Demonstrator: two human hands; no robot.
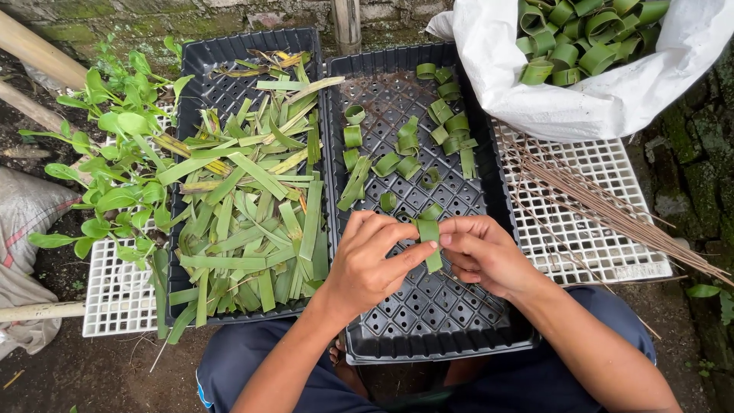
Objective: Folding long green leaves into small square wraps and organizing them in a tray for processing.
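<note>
Right between the two hands sits a green leaf strip, bent over into a loop at its top with one end hanging down past the fingers. The left hand is closed around it from the left, thumb and forefinger pinching the fold, the other fingers curled in. The right hand meets it from the other side, its fingertips pressed shut on the same strip, so both hands grip it at once. The strip is held just above the near half of a black perforated tray, which lies in front of the person's knees.

Farther up that tray lie finished leaf loops, small rolled rings and bent pieces scattered loosely across its holes. Just beside it on the left, a second black tray is heaped with flat cut leaf strips, long and short, lying in every direction. Both trays rest on white plastic grids set on the ground. On the right grid lies a bundle of thin brown sticks, fanning out toward the right edge. Above it, a white sack stands open, full of more rolled green loops. A leafy green plant grows at the far left, beside bamboo poles and a mossy brick wall.
</note>
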